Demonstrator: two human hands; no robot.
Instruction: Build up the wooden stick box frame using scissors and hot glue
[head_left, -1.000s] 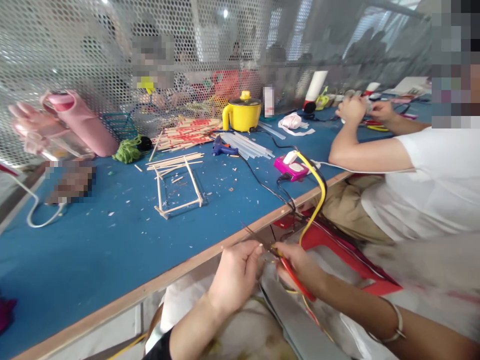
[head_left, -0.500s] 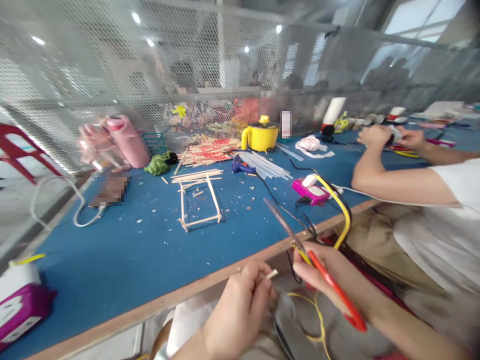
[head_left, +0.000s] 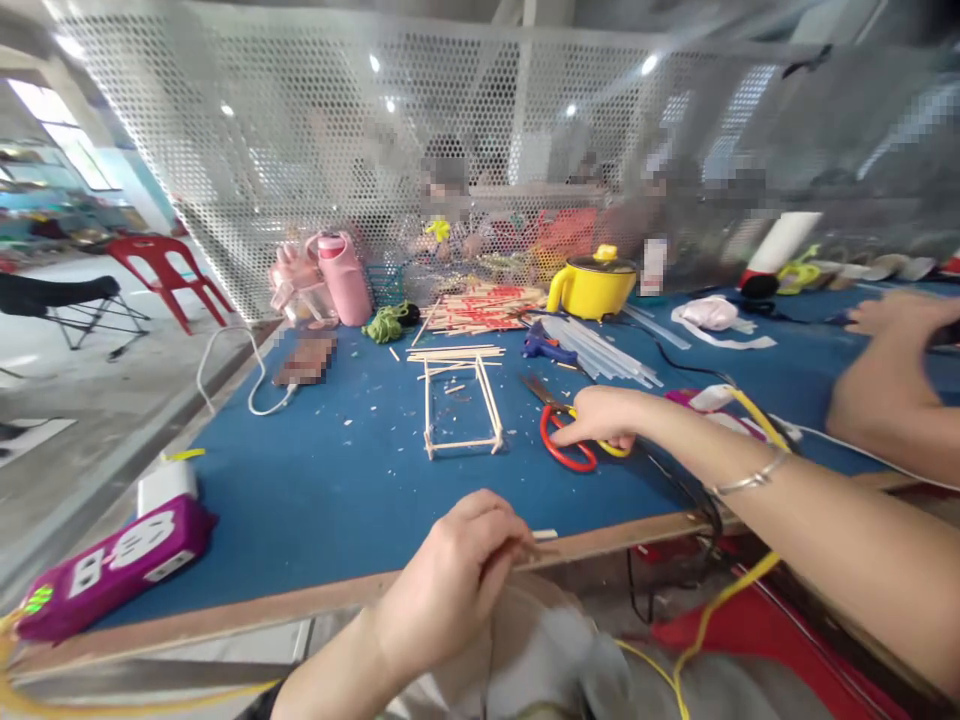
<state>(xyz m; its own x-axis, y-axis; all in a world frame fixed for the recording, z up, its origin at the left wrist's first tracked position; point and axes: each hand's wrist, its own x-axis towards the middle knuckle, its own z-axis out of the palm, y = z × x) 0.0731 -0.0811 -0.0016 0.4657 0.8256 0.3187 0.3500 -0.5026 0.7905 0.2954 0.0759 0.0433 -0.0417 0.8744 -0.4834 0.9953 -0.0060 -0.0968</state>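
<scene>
My left hand (head_left: 456, 572) is closed at the table's front edge, pinching a short pale stick (head_left: 546, 534) whose end sticks out past the fingertips. My right hand (head_left: 611, 412) is on a pair of scissors (head_left: 576, 464) with red and yellow handles, low over the blue tabletop. Its thumb lies at the red loop, and the partly spread blades point away to the left. Between the hands and farther back stands a frame of thin wooden sticks (head_left: 461, 444), with loose sticks (head_left: 457, 352) behind it.
A blue glue gun (head_left: 551, 345), clear glue sticks (head_left: 600, 350) and a yellow pot (head_left: 600, 290) are at the back. A purple power strip (head_left: 112, 570) sits front left, a phone (head_left: 306, 360) on its cable behind. Another person's arm (head_left: 892, 380) rests at the right.
My right hand has carried the scissors from beside my left hand forward onto the tabletop. My left hand keeps its pinch near the edge. The view has swung left, bringing in the purple power strip.
</scene>
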